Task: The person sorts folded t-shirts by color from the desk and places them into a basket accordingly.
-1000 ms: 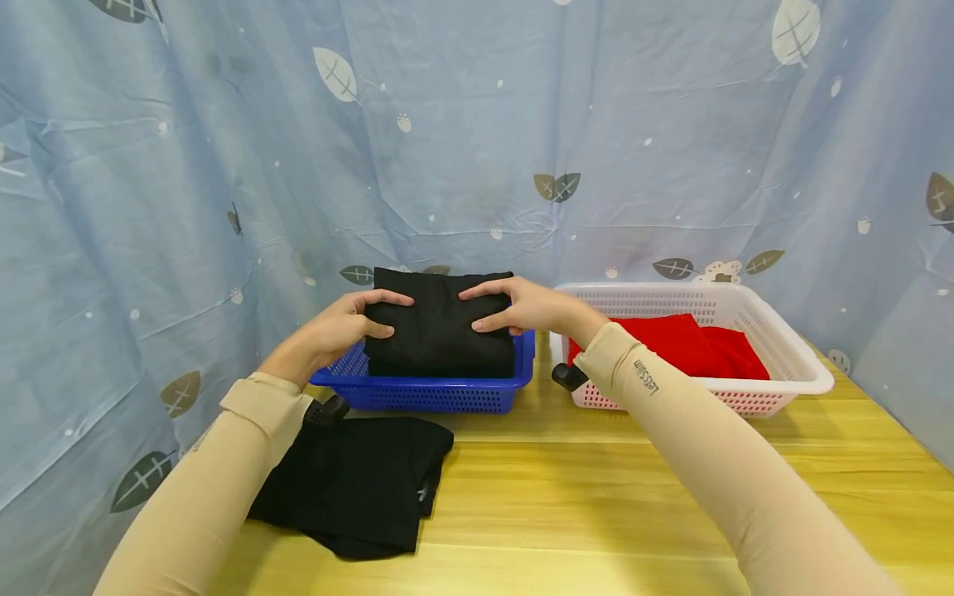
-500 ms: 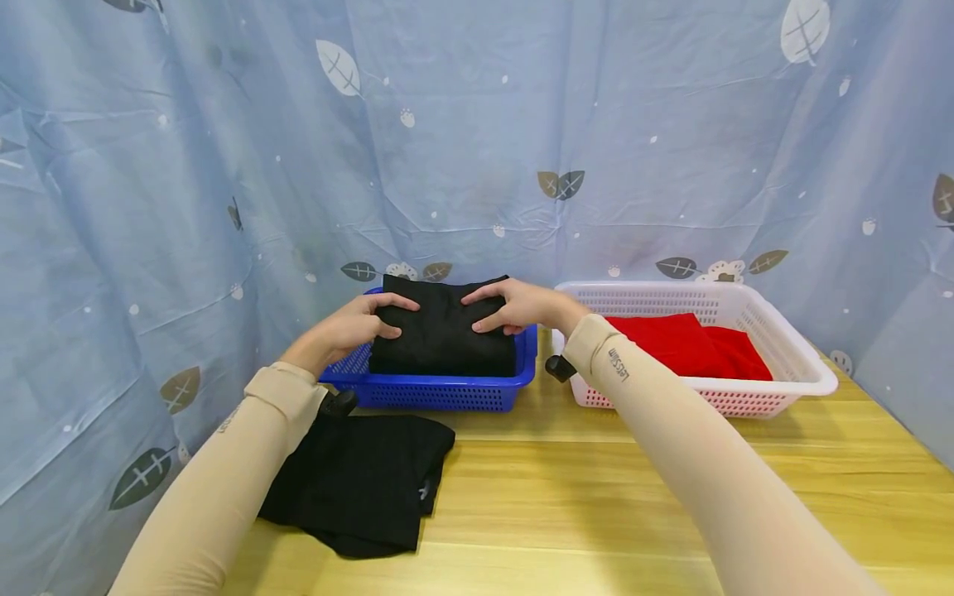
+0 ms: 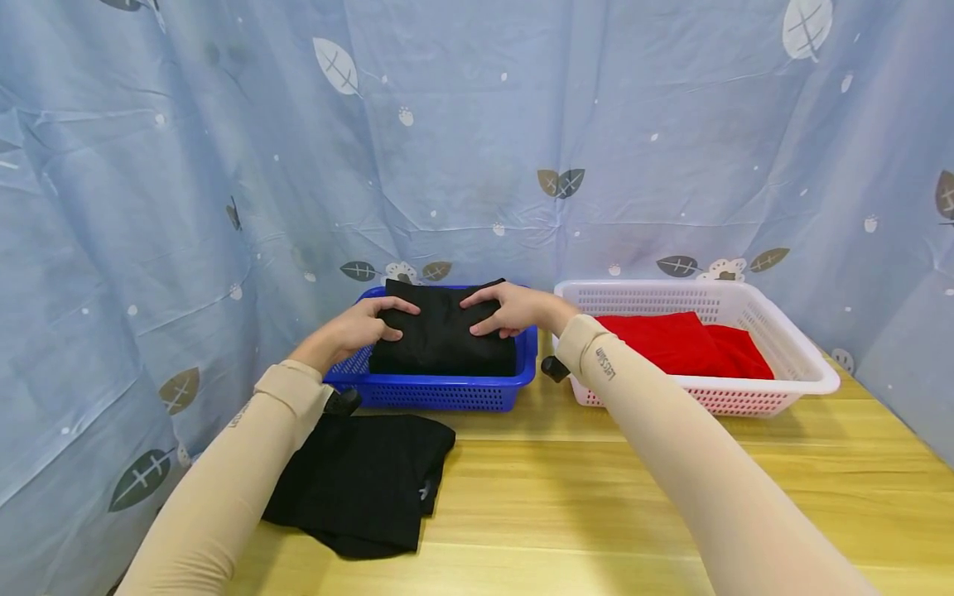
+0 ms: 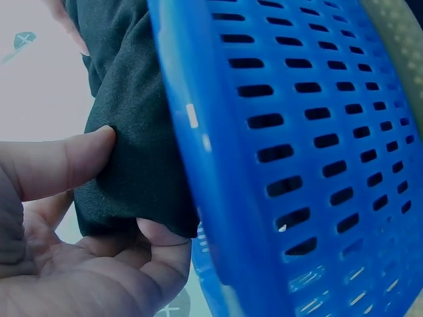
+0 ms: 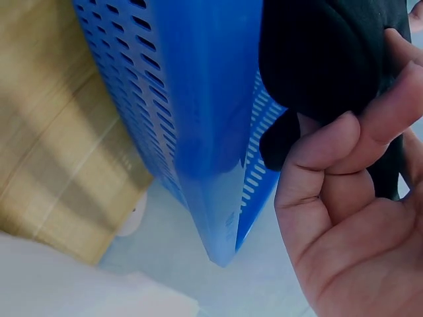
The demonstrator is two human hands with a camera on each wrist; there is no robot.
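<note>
A folded black garment (image 3: 443,348) lies in the blue basket (image 3: 432,393), its top fold above the front rim. At its left end my left hand (image 3: 354,327) grips it; the left wrist view shows the thumb (image 4: 79,158) on one face of the cloth (image 4: 139,172) and fingers curled under its edge. The other end is held by my right hand (image 3: 517,308), whose curled fingers (image 5: 330,145) tuck round the cloth (image 5: 317,59) in the right wrist view. Both hands reach in over the basket's sides.
Another black garment (image 3: 365,480), with a small grey mark, lies on the wooden table (image 3: 566,513) in front of the blue basket. To the right stands a white basket (image 3: 801,383) with red cloth (image 3: 663,341) inside. A leaf-print curtain (image 3: 477,124) hangs close behind.
The folded black garment has sunk a little lower in the blue basket, its back edge now down near the far rim. Both hands have kept their hold and shifted slightly with it.
</note>
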